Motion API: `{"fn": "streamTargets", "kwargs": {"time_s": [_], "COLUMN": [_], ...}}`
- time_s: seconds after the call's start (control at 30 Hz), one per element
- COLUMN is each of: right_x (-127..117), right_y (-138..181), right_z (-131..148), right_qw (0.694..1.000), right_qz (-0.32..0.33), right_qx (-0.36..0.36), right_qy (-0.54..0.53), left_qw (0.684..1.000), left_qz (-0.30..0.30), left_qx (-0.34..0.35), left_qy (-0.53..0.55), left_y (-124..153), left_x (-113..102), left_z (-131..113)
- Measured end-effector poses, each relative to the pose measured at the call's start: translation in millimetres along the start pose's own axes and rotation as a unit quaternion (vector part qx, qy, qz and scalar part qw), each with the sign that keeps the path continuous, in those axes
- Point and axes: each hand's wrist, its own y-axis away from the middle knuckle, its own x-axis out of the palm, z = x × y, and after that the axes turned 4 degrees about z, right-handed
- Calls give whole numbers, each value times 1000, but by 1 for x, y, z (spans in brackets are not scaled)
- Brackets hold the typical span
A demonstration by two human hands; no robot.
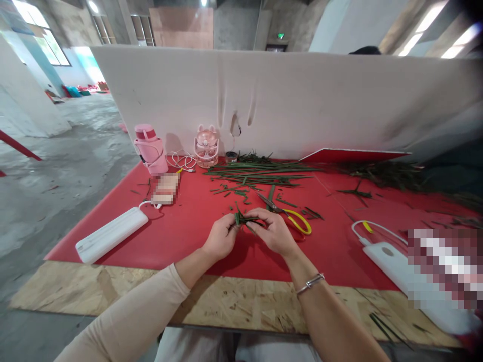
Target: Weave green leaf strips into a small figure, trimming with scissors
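Observation:
My left hand (222, 235) and my right hand (274, 232) meet over the red sheet, fingers pinched on a small knot of folded green leaf strips (239, 219). Thin ends stick up and out to the right between the two hands; part of the knot is hidden by my fingers. Just beyond my right hand lie scissors with yellow handles (307, 224), their blades pointing to the upper left. Short green cuttings (241, 192) are scattered past my hands. Behind them, long green leaf strips (260, 171) lie in a loose pile.
A pink bottle (151, 151) and a clear pink cup (207, 148) stand at the back left by a white panel (169, 90). White power banks (113, 235) with cables lie on both sides. More dark leaves (392, 173) spread at the right.

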Motion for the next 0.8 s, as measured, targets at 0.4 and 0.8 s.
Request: {"fn": "streamTargets", "kwargs": {"time_s": [0.4, 0.8], "right_x": [8, 8], "right_y": [-2, -3], "right_z": [-6, -15], "right_qw": [893, 910], "right_qz": [19, -24], "right_qx": [200, 203], "right_qy": [-403, -361], "left_qw": [905, 924], "left_qz": [56, 45], "left_qx": [-148, -108], "left_qy": [394, 364], "left_y": [-4, -4], "left_x": [3, 6], "left_z": [-9, -5]}}
